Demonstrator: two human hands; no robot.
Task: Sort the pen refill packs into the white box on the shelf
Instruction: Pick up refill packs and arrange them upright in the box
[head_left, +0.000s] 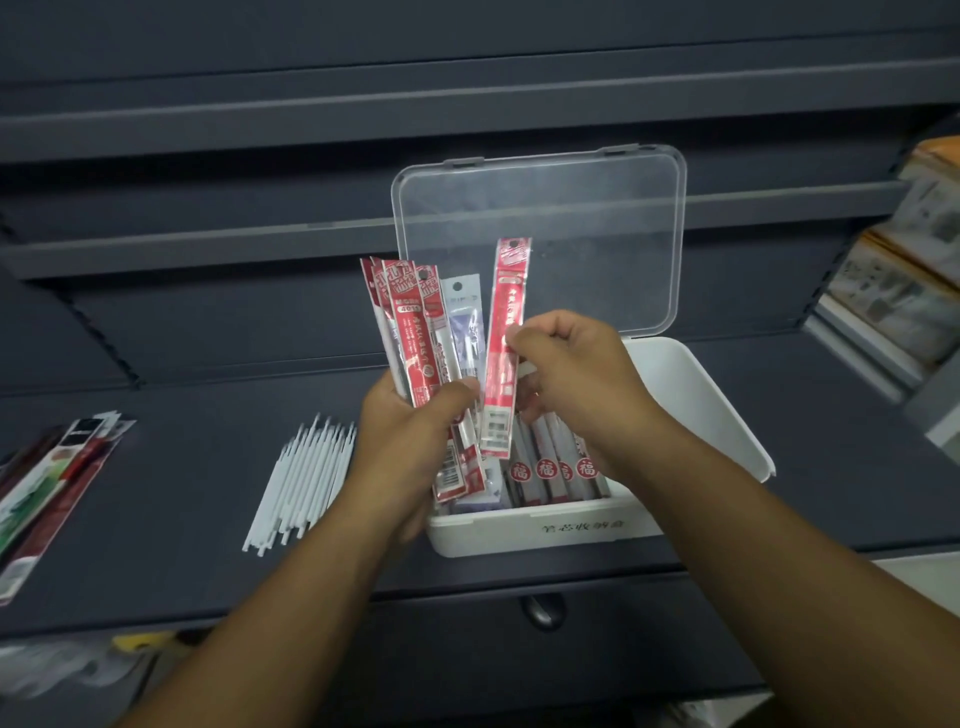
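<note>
Left hand (415, 434) gripping fanned packs (413, 332), right hand (576, 379) pinching single pack (508, 306)

Only one view existed, from a wide-angle camera worn on the person's head. It faced forward and down at the dark shelf (197, 483), quite near to it, and the white box (519, 536) stood near the middle.

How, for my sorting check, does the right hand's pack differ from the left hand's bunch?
The right hand pinches one red pack; the left hand grips a fanned bunch. The pack is red; the bunch also includes a white-purple one. Both stand upright over the white box.
</note>
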